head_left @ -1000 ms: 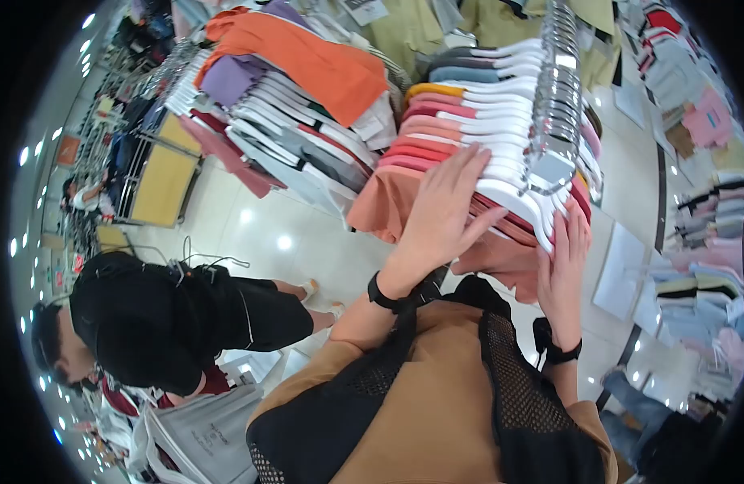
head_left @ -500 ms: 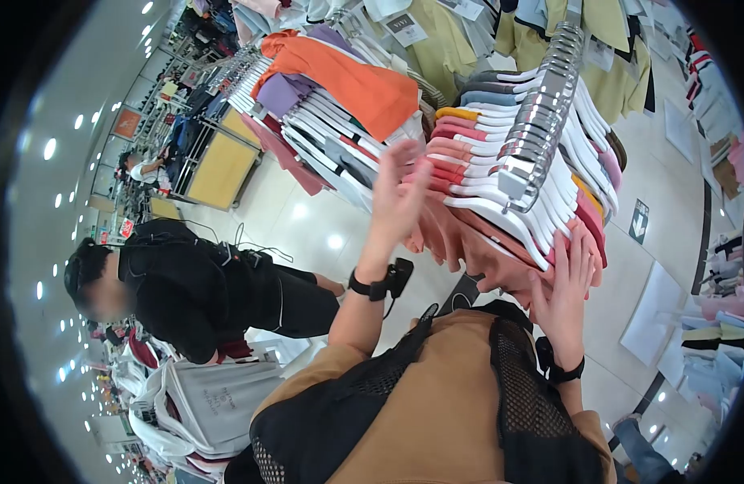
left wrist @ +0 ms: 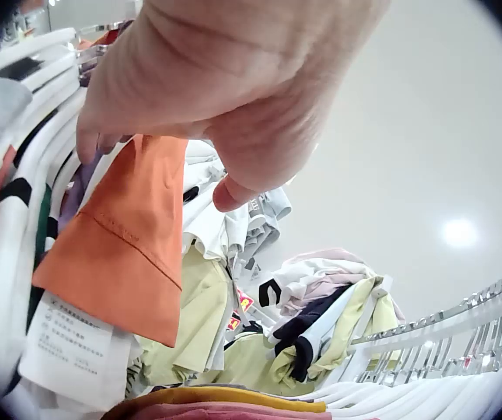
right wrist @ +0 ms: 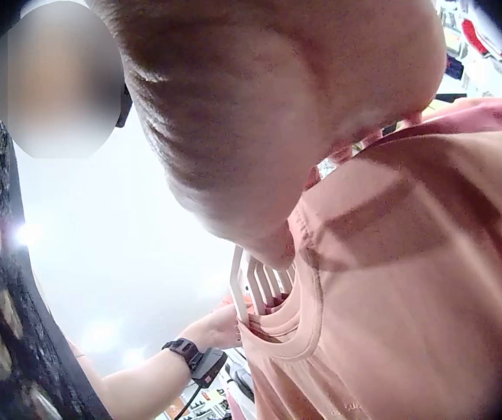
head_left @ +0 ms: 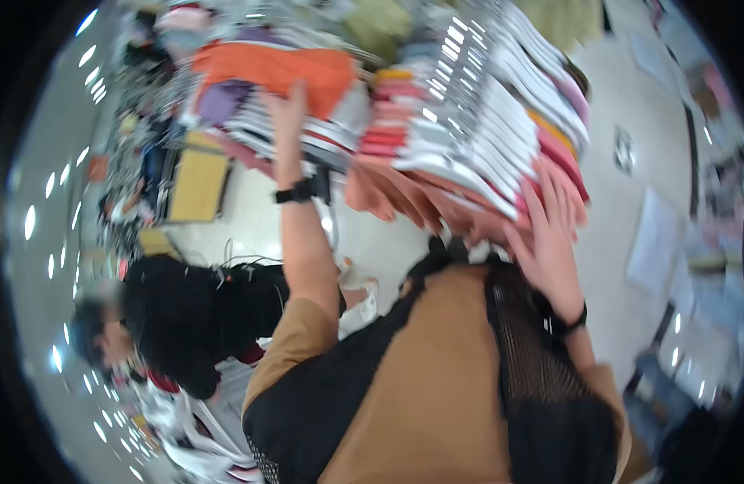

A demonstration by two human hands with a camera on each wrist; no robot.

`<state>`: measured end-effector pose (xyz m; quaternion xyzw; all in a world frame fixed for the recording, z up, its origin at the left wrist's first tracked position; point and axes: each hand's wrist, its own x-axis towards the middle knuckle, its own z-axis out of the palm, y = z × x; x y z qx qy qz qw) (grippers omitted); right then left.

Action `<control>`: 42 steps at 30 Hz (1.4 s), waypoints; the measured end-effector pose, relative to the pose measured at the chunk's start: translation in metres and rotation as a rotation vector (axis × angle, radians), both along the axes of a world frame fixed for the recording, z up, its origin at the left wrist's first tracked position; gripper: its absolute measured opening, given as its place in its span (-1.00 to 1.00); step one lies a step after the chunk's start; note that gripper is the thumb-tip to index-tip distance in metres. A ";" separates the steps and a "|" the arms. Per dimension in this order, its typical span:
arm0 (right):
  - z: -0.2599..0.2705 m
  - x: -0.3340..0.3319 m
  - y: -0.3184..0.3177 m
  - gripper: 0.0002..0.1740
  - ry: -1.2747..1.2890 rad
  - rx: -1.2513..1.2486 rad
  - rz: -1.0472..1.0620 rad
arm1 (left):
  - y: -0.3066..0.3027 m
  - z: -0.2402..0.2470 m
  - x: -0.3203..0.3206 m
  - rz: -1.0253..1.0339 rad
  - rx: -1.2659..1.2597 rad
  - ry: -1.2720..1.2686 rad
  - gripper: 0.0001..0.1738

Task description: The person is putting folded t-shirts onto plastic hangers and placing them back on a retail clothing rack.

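Observation:
My left hand (head_left: 287, 117) reaches to the neighbouring rack, its fingers at the lower edge of an orange garment (head_left: 251, 68) draped over hanging shirts. In the left wrist view the thumb stands apart from the fingers, and the orange garment (left wrist: 137, 236) hangs just below them. My right hand (head_left: 553, 218) rests with spread, extended fingers on the end of a row of white hangers (head_left: 501, 133). In the right wrist view a salmon-pink T-shirt (right wrist: 408, 236) hangs right beside that hand.
A chrome rail (head_left: 457, 60) carries the hangers. Purple cloth (head_left: 224, 101) lies beside the orange garment. To the left stands a person in black (head_left: 202, 323), near a rack with a yellow panel (head_left: 198, 181). A white board (head_left: 658, 234) lies at right.
My left hand has left the pink shirts and moved left to the orange garment. The right hand stays at the hanger row. The head view has shifted and is blurred now.

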<state>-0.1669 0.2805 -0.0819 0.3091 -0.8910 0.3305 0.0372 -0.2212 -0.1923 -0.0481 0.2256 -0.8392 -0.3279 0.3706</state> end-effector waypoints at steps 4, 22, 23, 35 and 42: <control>0.006 -0.017 -0.020 -0.39 0.099 -0.098 -0.081 | -0.073 -0.021 -0.036 -0.133 0.135 0.139 -0.05; -0.004 -0.015 -0.043 -0.65 0.039 -0.291 -0.318 | -0.081 -0.013 -0.029 -0.154 0.142 0.091 -0.46; -0.006 -0.018 -0.042 -0.68 0.148 -0.224 -0.297 | -0.076 -0.012 -0.026 -0.087 -0.071 0.090 -0.44; 0.004 -0.009 -0.050 -0.62 0.017 -0.267 -0.260 | -0.035 0.002 -0.004 -0.343 0.677 0.509 -0.72; 0.003 -0.001 -0.054 -0.55 -0.104 -0.450 -0.212 | -0.046 0.013 -0.005 -0.403 0.763 0.515 -0.69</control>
